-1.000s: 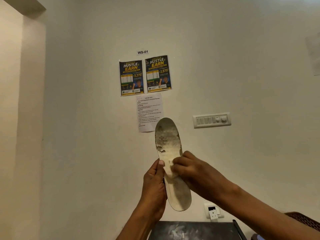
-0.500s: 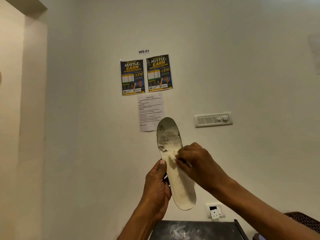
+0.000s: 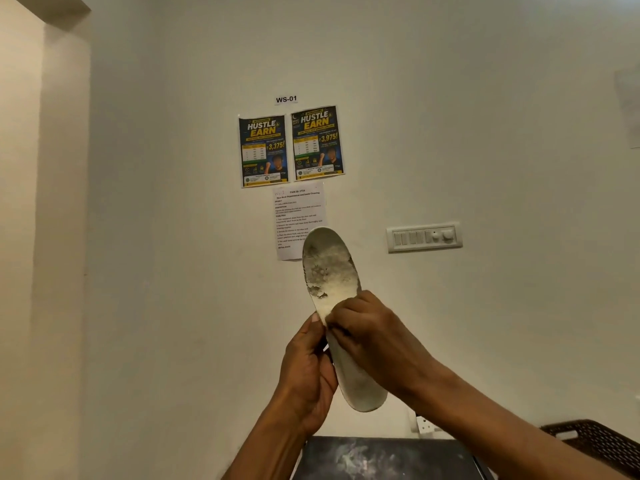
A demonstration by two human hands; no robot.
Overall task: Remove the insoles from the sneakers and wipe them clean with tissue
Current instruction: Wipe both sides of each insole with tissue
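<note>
The fingers [image 3: 337, 315] of the right hand [image 3: 372, 336] are curled together and pressed against the face of the insole [image 3: 330, 271] near its middle; whether a tissue is pinched under them cannot be told, since only a pale sliver is seen at the fingertips. The left hand [image 3: 306, 370] is closed on the insole from the left edge, its thumb laid up along the rim and its other fingers hidden behind. The insole is held upright in the air in front of the wall [image 3: 485, 133], toe end up and heel end down, tilted slightly to the right at the bottom. Its upper part is marked with grey and dark patches, and the lower part is paler.

The middle of the insole is covered by the right hand. Both forearms are raised from the lower edge of the view, the right one crossing in from the lower right, the left one rising almost straight.

Behind the toe end, a printed sheet [image 3: 299, 216] is partly covered by the insole. Above it, two posters [image 3: 291, 147] are fixed side by side under a small label [image 3: 286, 99]. A switch panel [image 3: 424, 237] is set to the right. Below the hands, a dark bench [image 3: 381, 459] with pale smears is seen, a wall socket [image 3: 424, 424] just above it, and a dark mesh basket [image 3: 595, 441] at the lower right.
</note>
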